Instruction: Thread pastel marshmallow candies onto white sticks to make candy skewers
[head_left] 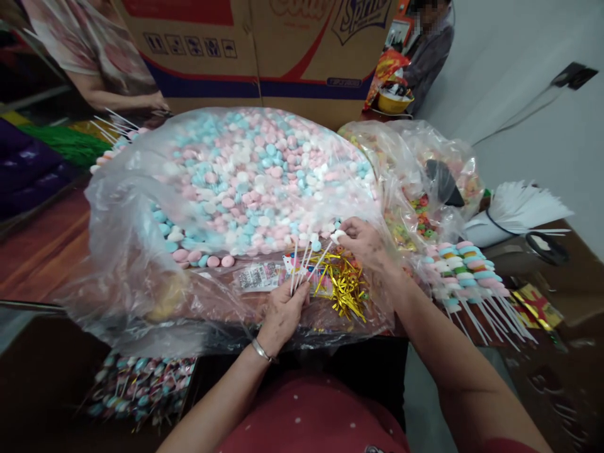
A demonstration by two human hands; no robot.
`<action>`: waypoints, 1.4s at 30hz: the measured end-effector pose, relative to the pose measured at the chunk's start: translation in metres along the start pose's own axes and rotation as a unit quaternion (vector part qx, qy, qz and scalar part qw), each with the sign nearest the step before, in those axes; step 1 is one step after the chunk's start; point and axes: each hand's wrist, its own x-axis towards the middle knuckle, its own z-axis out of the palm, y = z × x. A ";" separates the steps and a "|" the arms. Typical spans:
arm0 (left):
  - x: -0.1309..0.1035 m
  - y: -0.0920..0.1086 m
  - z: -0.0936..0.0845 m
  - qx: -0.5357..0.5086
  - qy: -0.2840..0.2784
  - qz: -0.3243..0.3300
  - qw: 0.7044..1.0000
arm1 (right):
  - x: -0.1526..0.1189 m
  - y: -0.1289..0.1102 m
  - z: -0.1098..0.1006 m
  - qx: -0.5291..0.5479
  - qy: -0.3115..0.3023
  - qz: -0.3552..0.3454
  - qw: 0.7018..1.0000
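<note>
My left hand is closed round the lower ends of several white sticks, which fan upward over the table's near side. Pinched in my right hand is a white candy, at the tip of the rightmost stick. A pale blue candy shows near the top of another stick. Below my right hand lies a heap of gold twist ties. Behind both hands spreads a large clear plastic bag full of pink, blue and white candies.
Finished candy skewers lie at the right, beside a bundle of white sticks. Bags of colourful rings stand behind them. A cardboard box rises at the back. More wrapped candies fill a box below left. Two people are beyond the table.
</note>
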 end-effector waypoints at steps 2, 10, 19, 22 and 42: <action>0.001 0.001 0.000 0.019 -0.020 0.008 1.000 | 0.000 0.005 -0.007 0.218 -0.004 0.042 0.975; 0.001 0.006 0.000 0.044 -0.030 0.012 0.999 | -0.004 -0.001 -0.011 0.370 -0.049 0.073 0.925; 0.000 0.010 0.000 0.056 -0.024 0.002 0.998 | -0.005 -0.002 -0.009 0.356 -0.068 0.048 0.931; 0.000 0.010 0.000 0.054 -0.023 0.003 0.998 | -0.009 -0.006 -0.008 0.334 -0.063 0.031 0.940; -0.002 -0.007 0.003 -0.006 0.000 0.031 1.000 | -0.031 -0.004 0.013 0.162 -0.021 -0.096 0.982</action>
